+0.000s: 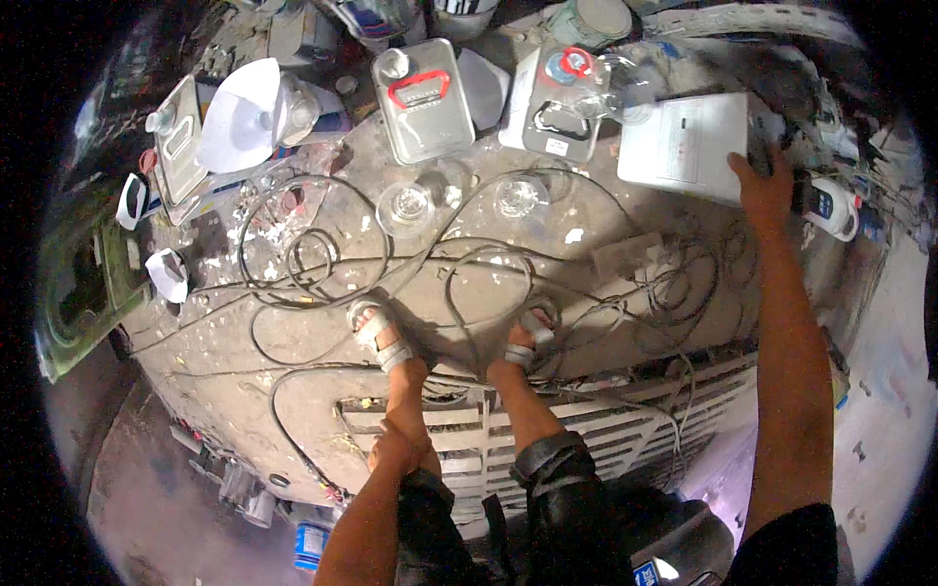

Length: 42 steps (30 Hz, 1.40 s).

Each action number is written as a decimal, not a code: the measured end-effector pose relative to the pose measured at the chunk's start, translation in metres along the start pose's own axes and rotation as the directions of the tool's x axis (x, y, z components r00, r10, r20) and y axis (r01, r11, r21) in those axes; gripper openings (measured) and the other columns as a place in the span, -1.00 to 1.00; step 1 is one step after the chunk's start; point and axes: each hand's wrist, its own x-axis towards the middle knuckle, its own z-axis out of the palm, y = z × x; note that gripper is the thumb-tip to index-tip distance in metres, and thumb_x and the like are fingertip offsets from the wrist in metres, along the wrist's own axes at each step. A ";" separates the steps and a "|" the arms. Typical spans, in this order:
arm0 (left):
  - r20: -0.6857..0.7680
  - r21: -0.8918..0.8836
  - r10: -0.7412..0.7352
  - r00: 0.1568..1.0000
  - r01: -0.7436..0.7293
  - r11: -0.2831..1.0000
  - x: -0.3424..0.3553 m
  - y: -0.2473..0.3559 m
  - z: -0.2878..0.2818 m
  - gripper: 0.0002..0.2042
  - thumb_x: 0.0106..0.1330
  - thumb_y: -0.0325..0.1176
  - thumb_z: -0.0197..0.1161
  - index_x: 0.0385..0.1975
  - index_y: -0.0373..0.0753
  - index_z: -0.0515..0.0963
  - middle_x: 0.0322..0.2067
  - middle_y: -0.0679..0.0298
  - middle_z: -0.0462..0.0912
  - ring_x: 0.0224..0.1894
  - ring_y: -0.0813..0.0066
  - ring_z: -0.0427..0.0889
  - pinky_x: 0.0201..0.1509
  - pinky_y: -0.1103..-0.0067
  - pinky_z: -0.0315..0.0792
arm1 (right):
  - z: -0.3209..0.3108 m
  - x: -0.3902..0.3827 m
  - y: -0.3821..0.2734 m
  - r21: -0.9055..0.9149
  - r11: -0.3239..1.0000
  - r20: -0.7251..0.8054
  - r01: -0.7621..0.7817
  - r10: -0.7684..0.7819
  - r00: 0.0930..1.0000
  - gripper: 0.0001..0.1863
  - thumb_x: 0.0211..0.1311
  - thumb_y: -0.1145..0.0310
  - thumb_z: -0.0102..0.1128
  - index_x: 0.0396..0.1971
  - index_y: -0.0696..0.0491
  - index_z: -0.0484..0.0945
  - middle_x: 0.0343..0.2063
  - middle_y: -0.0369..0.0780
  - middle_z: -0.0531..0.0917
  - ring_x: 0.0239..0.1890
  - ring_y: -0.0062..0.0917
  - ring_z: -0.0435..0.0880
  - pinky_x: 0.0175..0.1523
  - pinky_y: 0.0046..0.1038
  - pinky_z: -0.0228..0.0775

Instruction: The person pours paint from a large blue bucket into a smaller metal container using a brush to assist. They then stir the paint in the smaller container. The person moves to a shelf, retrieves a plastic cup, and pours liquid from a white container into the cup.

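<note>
At the right, my right hand (767,186) is closed over the end of a white rectangular can (679,151). The can seems tipped on its side, with a pale label facing up; part of my fingers is hidden behind its end. My left hand (396,447) is wrapped round my own left shin, below the rolled trouser leg. Left of the white can stands a metal can with a black handle (547,107), a clear plastic cup near its red and blue cap. Another metal can with a red handle (425,107) stands further left.
Loops of dark hose (449,269) cover the floor around my sandalled feet. Two clear cups (405,207) sit ahead of them. A white paper funnel (239,122) is at the left, a white bottle (832,210) right of my hand. Slatted grating (449,415) lies near my legs.
</note>
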 end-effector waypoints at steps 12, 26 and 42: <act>0.039 0.001 -0.017 0.999 0.017 1.000 -0.004 0.000 -0.009 0.10 -0.08 0.18 0.35 0.26 -0.40 -0.18 0.05 -0.16 0.35 0.06 -0.03 0.46 0.09 0.26 0.39 | 0.007 -0.008 -0.002 -0.100 0.995 0.003 0.016 -0.015 1.000 -0.14 -0.07 -0.05 0.33 0.07 0.35 0.33 0.06 0.13 0.40 0.11 -0.11 0.38 0.22 -0.26 0.16; 0.078 -0.078 -0.009 0.997 0.015 0.997 -0.020 0.005 -0.037 0.11 -0.18 0.16 0.37 0.25 -0.41 -0.10 0.00 -0.17 0.38 0.04 0.02 0.47 0.09 0.29 0.39 | 0.048 -0.111 -0.358 0.568 0.820 0.261 0.063 -0.252 0.932 0.07 -0.11 0.00 0.39 0.28 0.20 -0.05 0.20 0.23 0.12 0.27 0.08 0.07 0.33 -0.10 -0.06; 0.140 -0.189 0.054 0.989 -0.027 0.982 -0.010 -0.026 -0.054 0.09 -0.16 0.15 0.37 0.30 -0.32 -0.08 0.10 -0.08 0.36 0.12 0.00 0.42 0.13 0.25 0.35 | 0.062 -0.033 -0.415 0.286 0.956 0.296 -0.060 -0.028 0.955 -0.06 -0.31 -0.01 0.40 0.08 0.21 0.24 -0.01 0.16 0.36 0.09 -0.01 0.29 0.20 -0.21 0.16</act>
